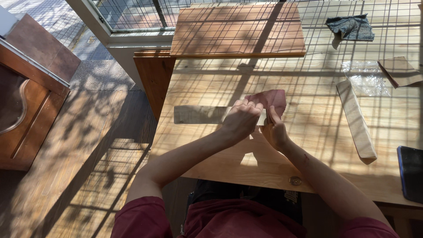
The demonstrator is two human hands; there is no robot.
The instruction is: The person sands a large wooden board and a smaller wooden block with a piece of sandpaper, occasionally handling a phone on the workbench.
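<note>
My left hand (240, 120) is closed over the right part of a flat pale wooden strip (198, 114) lying on the light wooden table (308, 132). My right hand (274, 130) grips a reddish-pink sheet of sandpaper (269, 99), which folds over the strip's right end between both hands. The strip's end under the sheet is hidden. Both forearms reach in from the bottom, in dark red sleeves.
A second long wooden strip (356, 119) lies at the right. Behind it sit a clear plastic bag (365, 77), a brown sandpaper sheet (400, 70) and a blue cloth (351, 27). A brown board (238, 31) lies at the back. A dark phone (412, 172) rests at the right edge.
</note>
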